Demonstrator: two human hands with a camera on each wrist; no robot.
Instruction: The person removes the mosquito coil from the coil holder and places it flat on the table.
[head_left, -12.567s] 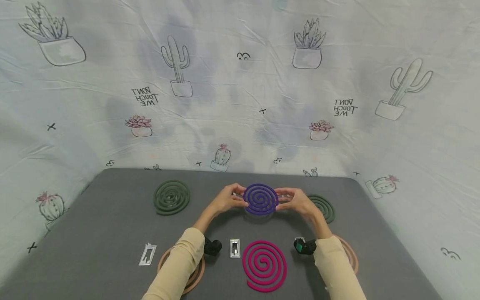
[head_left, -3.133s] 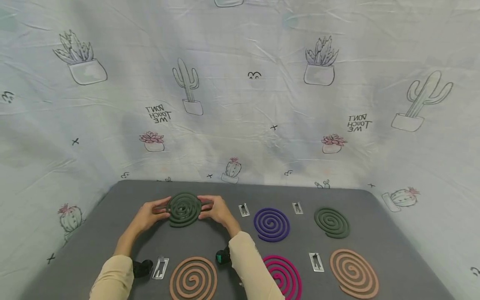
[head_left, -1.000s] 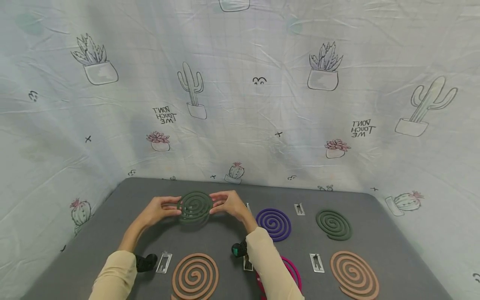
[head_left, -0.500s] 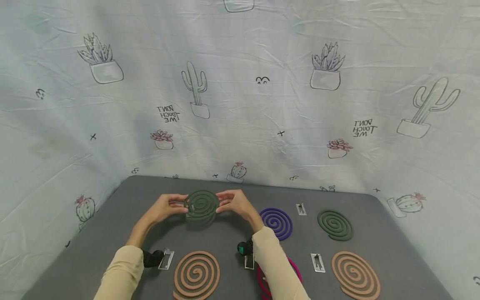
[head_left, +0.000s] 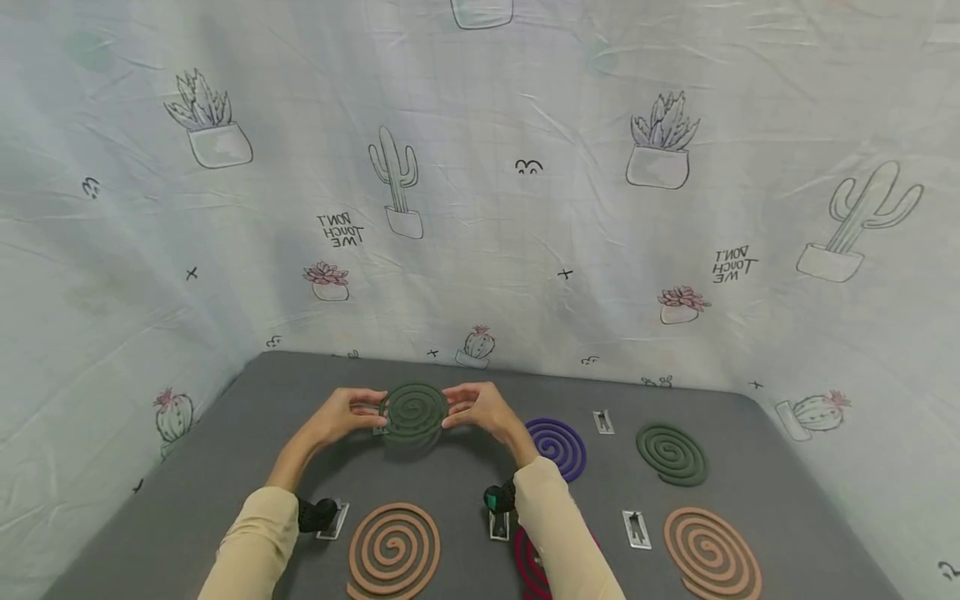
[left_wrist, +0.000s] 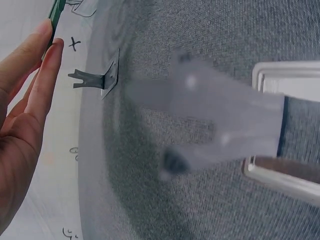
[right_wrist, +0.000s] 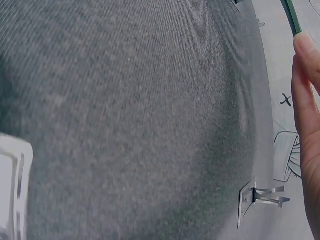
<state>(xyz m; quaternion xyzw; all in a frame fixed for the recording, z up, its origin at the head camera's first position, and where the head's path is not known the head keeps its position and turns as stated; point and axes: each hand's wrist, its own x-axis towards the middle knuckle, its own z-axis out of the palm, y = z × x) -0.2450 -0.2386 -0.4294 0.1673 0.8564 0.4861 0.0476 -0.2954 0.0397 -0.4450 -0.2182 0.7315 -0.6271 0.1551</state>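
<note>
In the head view both hands hold a dark green mosquito coil (head_left: 412, 410) above the far part of the table, one at each side. My left hand (head_left: 343, 415) pinches its left rim between thumb and fingers, and my right hand (head_left: 483, 410) pinches the right rim. Each wrist view shows only the coil's thin edge (left_wrist: 56, 22) at the fingertips. Through and beside the coil a metal coil stand (head_left: 381, 430) shows partly, on the table. Right of my right hand lies a purple coil (head_left: 555, 450), partly behind the forearm.
On the grey table (head_left: 442, 487) lie a second green coil (head_left: 671, 454), a left tan coil (head_left: 394, 550), a right tan coil (head_left: 712, 552) and a magenta coil (head_left: 528, 560) half under my right sleeve. Several metal stands, including one at right (head_left: 637, 529), sit between them.
Earlier both hands held the purple coil, which now lies on the table. They then took the left green coil, raised it and carried it rightwards. The head view has shifted slightly.
</note>
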